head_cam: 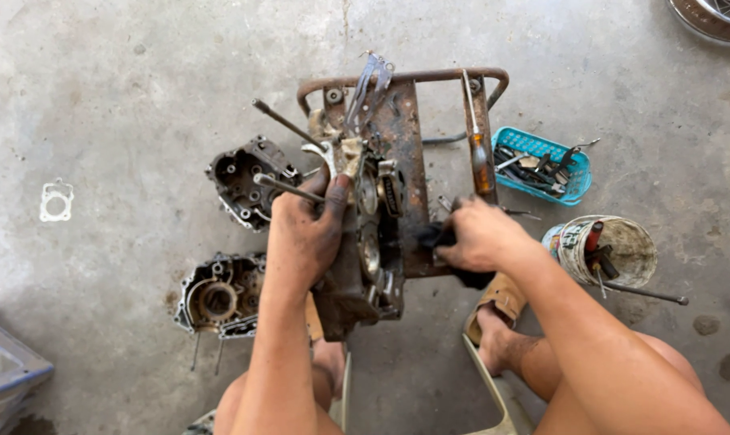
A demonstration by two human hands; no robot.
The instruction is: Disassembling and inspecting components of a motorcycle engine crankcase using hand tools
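Greasy engine case [363, 266] sat on the rusty stand's [409, 161] front edge.
Left hand [304, 234] had its fingers wrapped around the case; right hand [477, 236] fingers were closed on a dark rag [437, 236].

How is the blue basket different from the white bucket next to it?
The blue basket is low, rectangular and made of open mesh; the white bucket is round, taller, solid-walled and smeared with grime. The basket holds many small tools lying flat in a pile, while the bucket holds only a few, including a red-handled one, leaning against its side, and one long rod pokes out over its rim. Both sit on the concrete floor, right of the rusty stand, holding tools.
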